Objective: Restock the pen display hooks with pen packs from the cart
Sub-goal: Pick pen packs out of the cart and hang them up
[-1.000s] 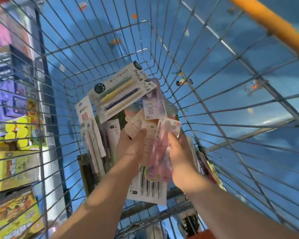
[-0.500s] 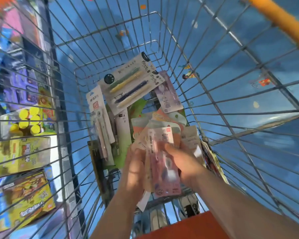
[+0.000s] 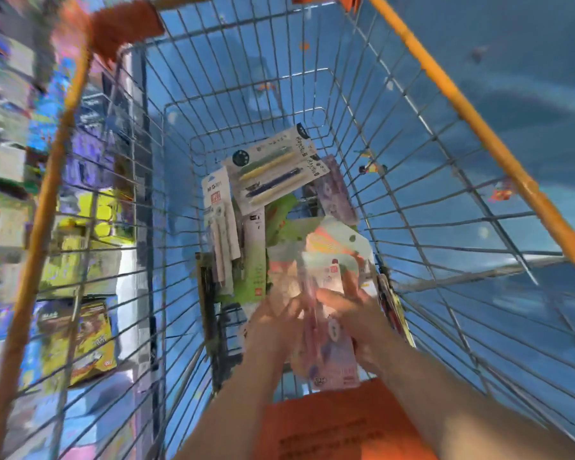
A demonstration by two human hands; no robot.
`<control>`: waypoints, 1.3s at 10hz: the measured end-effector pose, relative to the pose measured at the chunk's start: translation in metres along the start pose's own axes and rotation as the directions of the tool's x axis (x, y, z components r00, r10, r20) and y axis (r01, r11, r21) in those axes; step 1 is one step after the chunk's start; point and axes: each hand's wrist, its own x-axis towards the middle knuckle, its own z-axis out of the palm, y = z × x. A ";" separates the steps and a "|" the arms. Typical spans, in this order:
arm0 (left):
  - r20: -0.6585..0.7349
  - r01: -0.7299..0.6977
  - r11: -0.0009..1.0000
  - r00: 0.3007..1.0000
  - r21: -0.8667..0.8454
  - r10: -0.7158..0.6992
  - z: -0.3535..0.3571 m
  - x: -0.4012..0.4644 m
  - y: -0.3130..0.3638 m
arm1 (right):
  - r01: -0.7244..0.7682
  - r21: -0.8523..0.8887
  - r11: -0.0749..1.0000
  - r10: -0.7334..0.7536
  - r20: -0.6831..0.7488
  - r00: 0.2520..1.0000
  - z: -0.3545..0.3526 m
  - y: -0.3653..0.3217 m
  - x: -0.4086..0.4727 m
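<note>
Both hands gripping pink pen pack (image 3: 329, 340) btwn them: left hand (image 3: 273, 327), right hand (image 3: 356, 313), inside cart (image 3: 472, 121); more packs (image 3: 273, 171) lying just beyond.

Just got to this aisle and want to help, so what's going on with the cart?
A person is reaching into the wire cart with both hands. The left hand and right hand together hold a pink pen pack above the pile. More pen packs lie on the cart bottom. No display hooks are in view.
</note>
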 end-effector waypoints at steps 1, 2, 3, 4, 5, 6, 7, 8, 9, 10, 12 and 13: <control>-0.010 -0.109 0.994 0.994 0.001 0.109 -0.001 -0.046 0.025 | 0.053 0.064 0.997 -0.059 0.093 0.994 0.001 -0.022 -0.028; -0.101 -0.153 0.987 0.984 -0.039 0.148 -0.003 -0.065 0.039 | 0.063 0.178 0.982 -0.108 0.256 0.961 0.001 -0.042 -0.051; -0.051 -0.156 0.934 0.988 -0.321 0.148 -0.009 -0.093 0.059 | 0.082 0.071 0.994 -0.100 0.306 0.947 0.009 -0.060 -0.076; 0.118 -0.134 0.876 0.971 -0.464 0.210 -0.024 -0.128 0.087 | 0.092 -0.018 0.996 -0.079 0.373 0.924 0.014 -0.079 -0.109; 0.111 -0.234 0.849 0.941 -0.474 0.321 -0.035 -0.170 0.112 | 0.174 -0.129 0.976 -0.113 0.383 0.917 0.029 -0.107 -0.156; 0.072 -0.333 0.833 0.912 -0.442 0.403 -0.037 -0.220 0.131 | 0.315 -0.117 0.942 -0.254 0.364 0.896 0.053 -0.126 -0.202; -0.018 -0.391 0.765 0.895 -0.512 0.446 -0.042 -0.271 0.146 | 0.482 -0.063 0.874 -0.447 0.285 0.848 0.078 -0.136 -0.247; -0.123 -0.454 0.688 0.872 -0.566 0.474 -0.050 -0.312 0.154 | 0.656 -0.046 0.754 -0.642 0.162 0.750 0.096 -0.144 -0.292; -0.128 -0.482 0.610 0.838 -0.628 0.530 -0.065 -0.352 0.155 | 0.753 0.007 0.658 -0.747 0.136 0.651 0.113 -0.147 -0.328; -0.154 -0.546 0.550 0.783 -0.632 0.602 -0.080 -0.384 0.147 | 0.795 0.004 0.607 -0.791 0.094 0.604 0.128 -0.151 -0.363; -0.251 -0.607 0.528 0.763 -0.594 0.596 -0.091 -0.453 0.127 | 0.811 0.079 0.579 -0.807 0.200 0.556 0.157 -0.150 -0.423; -0.391 -0.670 0.516 0.737 -0.534 0.552 -0.104 -0.474 0.114 | 0.827 0.062 0.560 -0.799 0.305 0.518 0.162 -0.146 -0.446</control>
